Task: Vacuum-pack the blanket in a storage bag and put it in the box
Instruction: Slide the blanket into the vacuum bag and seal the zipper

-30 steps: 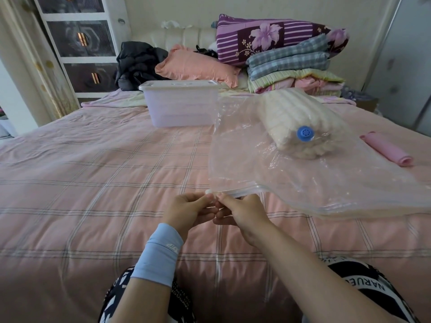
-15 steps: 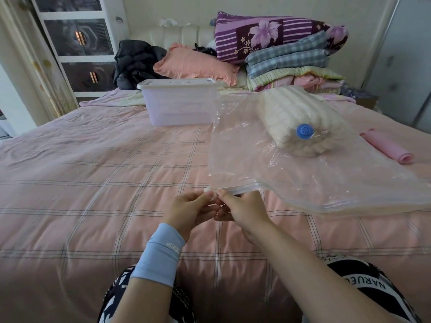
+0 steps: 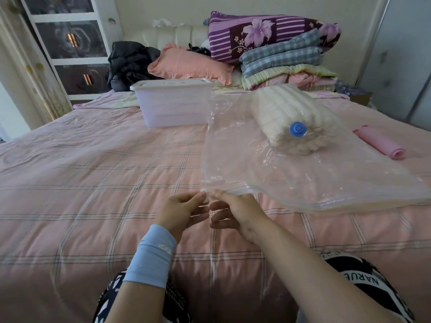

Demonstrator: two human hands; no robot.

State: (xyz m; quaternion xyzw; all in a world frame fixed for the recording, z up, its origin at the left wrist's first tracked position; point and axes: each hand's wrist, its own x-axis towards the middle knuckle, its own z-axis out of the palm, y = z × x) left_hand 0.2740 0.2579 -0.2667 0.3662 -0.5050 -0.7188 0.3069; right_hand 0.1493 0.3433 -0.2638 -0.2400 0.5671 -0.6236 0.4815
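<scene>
So, one bag (image 3: 291,173) and two hands on it: left hand (image 3: 184,210) and right hand (image 3: 235,213) both pinch its zip edge at the near corner, thumb to forefinger, with the other fingers loosely curled. One rolled blanket (image 3: 286,113) sits inside the bag, at 1 o'clock from the hands, with one blue valve (image 3: 298,129) over it. One lidded box (image 3: 175,106) stands at 12 o'clock on the bed (image 3: 81,183), and there's one pink roll (image 3: 380,144) at 2 o'clock.

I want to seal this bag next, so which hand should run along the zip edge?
Probably the right hand. Both hands pinch the bag at its near corner, but the zip edge runs off to the right, so the left hand can anchor the corner.
</scene>
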